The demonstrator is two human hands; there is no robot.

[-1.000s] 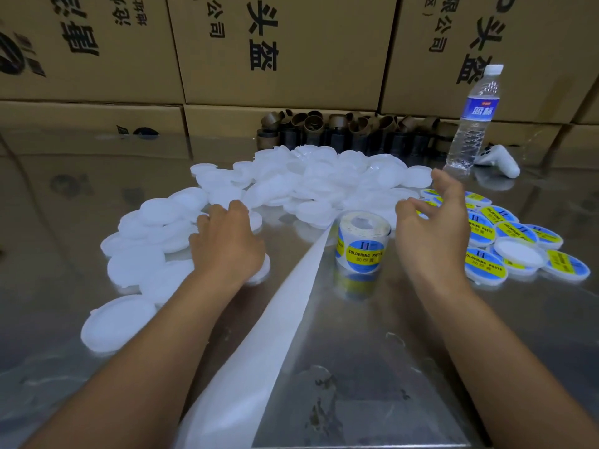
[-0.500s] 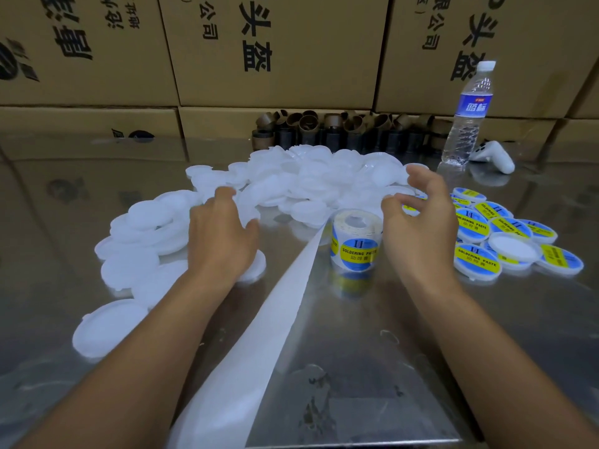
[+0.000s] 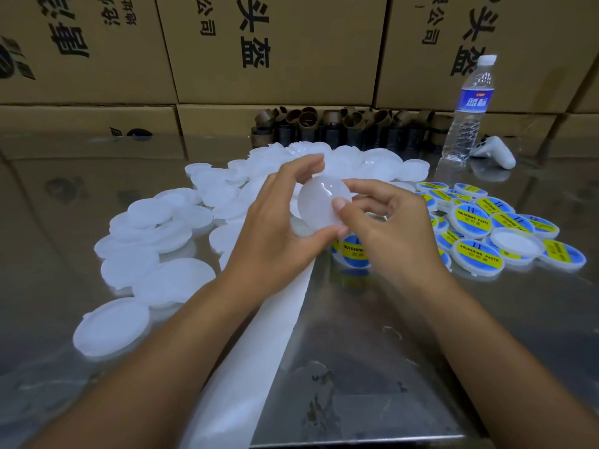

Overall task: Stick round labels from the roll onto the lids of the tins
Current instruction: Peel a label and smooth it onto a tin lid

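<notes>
- Left hand (image 3: 275,228) holds up a blank white round plastic lid (image 3: 319,202) above the table, clear of the piles. Its fingers (image 3: 304,166) curl over the top rim and its thumb is under the bottom rim, so it pinches the lid edge to edge.
- Right hand (image 3: 389,234) is at the lid's right edge. The thumb tip is pressed on the lid face and the forefinger is behind the rim, also pinching. The other fingers are loosely curled.
- No label is visible on either hand.
- The lid is tilted, flat face toward the camera, with nothing stuck on it yet.
- Key relation: the roll of blue-and-yellow round labels (image 3: 351,251) sits on the shiny metal table (image 3: 421,351) just below the held lid, mostly hidden under the right hand. The right hand is clearly nearer to it.
- The white backing strip (image 3: 259,351) trails from the roll toward the camera, passing under the left wrist.
- My guess is the next move is for the right hand to drop to the roll for a label while the left keeps the lid.
- The heap of blank white lids (image 3: 155,222) lies to the left and behind.
- The labelled lids (image 3: 479,222) are clustered to the right, near the right hand.
- Behind are a clear water bottle (image 3: 466,105), brown cardboard cores (image 3: 324,124) and stacked cardboard boxes (image 3: 275,50).
</notes>
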